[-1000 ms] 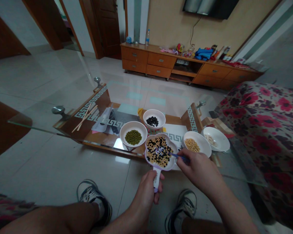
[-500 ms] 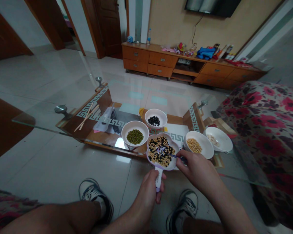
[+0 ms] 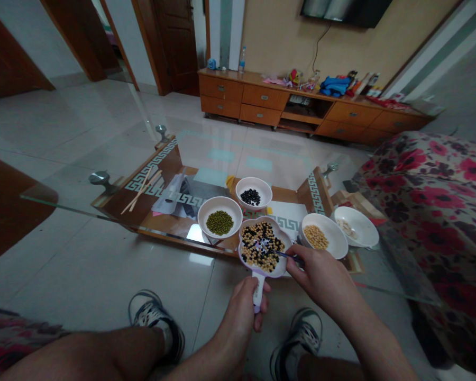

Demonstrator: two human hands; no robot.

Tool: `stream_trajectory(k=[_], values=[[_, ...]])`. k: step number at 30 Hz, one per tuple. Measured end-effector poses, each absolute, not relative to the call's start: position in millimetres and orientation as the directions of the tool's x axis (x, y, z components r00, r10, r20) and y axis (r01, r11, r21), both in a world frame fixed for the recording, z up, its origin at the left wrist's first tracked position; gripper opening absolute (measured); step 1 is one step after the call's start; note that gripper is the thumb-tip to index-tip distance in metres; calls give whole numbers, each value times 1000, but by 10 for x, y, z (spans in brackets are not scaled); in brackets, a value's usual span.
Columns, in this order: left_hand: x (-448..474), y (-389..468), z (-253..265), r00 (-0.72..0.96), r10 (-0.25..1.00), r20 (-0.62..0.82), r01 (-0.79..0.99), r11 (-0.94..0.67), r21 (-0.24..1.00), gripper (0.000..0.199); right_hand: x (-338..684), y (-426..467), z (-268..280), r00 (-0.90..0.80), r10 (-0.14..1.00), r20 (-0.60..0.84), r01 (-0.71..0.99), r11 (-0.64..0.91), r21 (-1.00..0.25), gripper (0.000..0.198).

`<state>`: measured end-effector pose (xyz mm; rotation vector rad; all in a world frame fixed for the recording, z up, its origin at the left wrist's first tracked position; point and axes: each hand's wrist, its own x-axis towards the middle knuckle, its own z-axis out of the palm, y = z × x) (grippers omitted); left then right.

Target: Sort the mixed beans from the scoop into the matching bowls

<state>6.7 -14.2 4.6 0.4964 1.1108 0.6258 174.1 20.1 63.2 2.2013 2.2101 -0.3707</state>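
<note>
My left hand (image 3: 246,304) is wrapped round the white and lilac handle of a flower-shaped strainer (image 3: 282,233), which is at the front edge of the glass table. Mixed black beans and yellow soybeans (image 3: 257,259) lie in it, with a patterned patch showing at the middle. My right hand (image 3: 321,272) pinches a thin dark utensil (image 3: 287,255) whose tip reaches in among the beans; its end is too small to make out. Around the strainer stand a bowl of green mung beans (image 3: 219,223), a bowl of black beans (image 3: 250,197) and a bowl of soybeans (image 3: 316,237).
A white bowl (image 3: 360,222) with a few pale pieces stands at the far right. Chopsticks (image 3: 140,193) lie at the left of the glass table (image 3: 75,159). A flowered sofa cover (image 3: 440,211) is on the right, a wooden TV cabinet (image 3: 262,98) behind.
</note>
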Motion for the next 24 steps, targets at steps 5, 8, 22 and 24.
stream_trajectory(k=[5,8,22,24], values=[[60,-153,59,313,689,-654,-218,722,657,46,1751,197,625,-27,990,-141,982,-1,-191,25],[58,-149,61,318,690,-650,-220,721,657,46,1766,199,618,-33,993,-113,981,10,-195,24],[63,-141,57,330,691,-643,-224,719,658,45,1685,408,657,11,999,33,956,-1,-292,28],[59,-143,59,333,691,-642,-225,719,657,44,1652,457,672,32,998,62,955,-12,-295,28]])
